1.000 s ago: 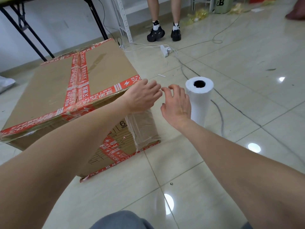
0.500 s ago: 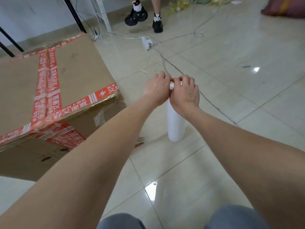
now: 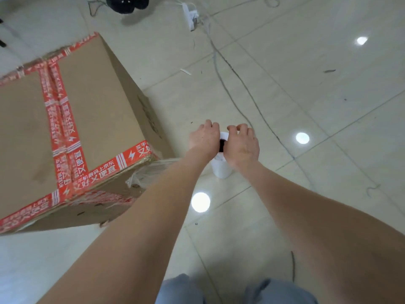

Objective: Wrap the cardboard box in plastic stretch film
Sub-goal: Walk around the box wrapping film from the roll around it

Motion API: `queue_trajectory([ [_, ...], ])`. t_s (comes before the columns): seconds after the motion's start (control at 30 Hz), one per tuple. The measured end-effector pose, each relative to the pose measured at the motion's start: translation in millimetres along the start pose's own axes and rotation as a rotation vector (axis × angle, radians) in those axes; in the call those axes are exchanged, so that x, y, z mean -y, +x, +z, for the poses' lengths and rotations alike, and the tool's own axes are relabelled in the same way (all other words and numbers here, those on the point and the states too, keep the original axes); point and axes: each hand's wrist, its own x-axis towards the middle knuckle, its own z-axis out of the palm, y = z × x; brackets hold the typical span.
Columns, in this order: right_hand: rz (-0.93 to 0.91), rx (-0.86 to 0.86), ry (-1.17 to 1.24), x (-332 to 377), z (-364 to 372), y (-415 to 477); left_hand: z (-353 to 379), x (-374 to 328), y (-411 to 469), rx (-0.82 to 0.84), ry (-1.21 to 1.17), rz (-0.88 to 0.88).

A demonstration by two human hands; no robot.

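A large cardboard box, sealed with red printed tape, stands on the floor at the left. A bunched strand of clear stretch film runs from its near right corner toward a white film roll that stands upright on the tiles. My left hand and my right hand both clasp the top of the roll, one on each side of its dark core hole. My hands hide most of the roll's top.
Grey cables trail across the tiled floor behind the roll. A white power strip lies at the back. Another person's black shoes show at the top edge. My knees in grey trousers are at the bottom.
My hands have gone from near the box corner to the roll and closed on its top. The view has tilted down, looking more steeply onto the roll and the box.
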Motion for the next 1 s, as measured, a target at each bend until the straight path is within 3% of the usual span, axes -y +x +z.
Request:
queue_trajectory([
  [0.2, 0.022, 0.142, -0.032, -3.4, -12.1, 14.0, -10.4, -12.6, 8.2, 0.136, -0.043, -0.051],
  [0.63, 0.017, 0.418, -0.109, 3.9, -4.9, 51.4, 12.1, -7.6, 30.4, 0.183, -0.092, -0.124],
  [0.83, -0.134, 0.402, -0.155, 9.9, -19.8, 66.8, 8.7, -1.4, 38.2, 0.167, -0.086, -0.166],
  [1.0, -0.321, 0.341, -0.228, 30.9, -18.2, 96.1, 0.8, 15.6, 50.8, 0.120, -0.246, -0.399],
])
